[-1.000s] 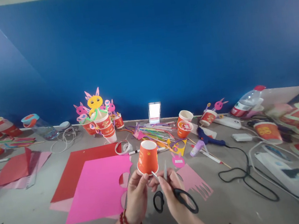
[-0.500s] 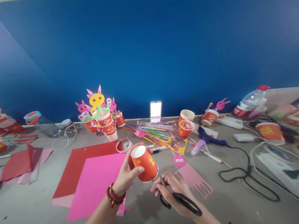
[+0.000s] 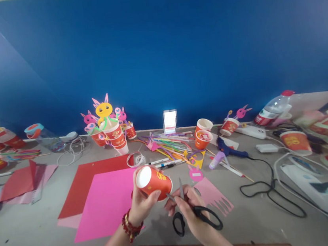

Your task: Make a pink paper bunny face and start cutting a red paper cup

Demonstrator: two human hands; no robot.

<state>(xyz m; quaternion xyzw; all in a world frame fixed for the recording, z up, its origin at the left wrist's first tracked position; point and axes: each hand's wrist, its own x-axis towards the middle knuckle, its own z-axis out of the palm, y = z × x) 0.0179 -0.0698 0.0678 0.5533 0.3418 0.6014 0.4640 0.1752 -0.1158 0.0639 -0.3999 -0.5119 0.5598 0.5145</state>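
My left hand (image 3: 145, 205) is wrapped round a red paper cup (image 3: 158, 181), which is tilted with its white opening toward the upper left. Beaded bracelets (image 3: 130, 225) circle that wrist. Black-handled scissors (image 3: 209, 216) are in my right hand (image 3: 189, 207), their blades spread apart and pointing up and left. One blade tip is close to the cup's base; whether it touches is unclear. A pink paper piece (image 3: 216, 198) with cut strips lies just right of my right hand.
Bright pink (image 3: 105, 204) and red sheets (image 3: 82, 185) lie at left. Behind are colourful sticks (image 3: 171, 146), markers (image 3: 164, 164) and decorated cups (image 3: 113, 133). To the right are a blue glue gun (image 3: 230, 150), its cable (image 3: 269, 191), a bottle (image 3: 273, 109) and more cups.
The cup has moved slightly left and tipped further over in my left hand. The scissors have opened wider, and the blades have come away from the cup's side.
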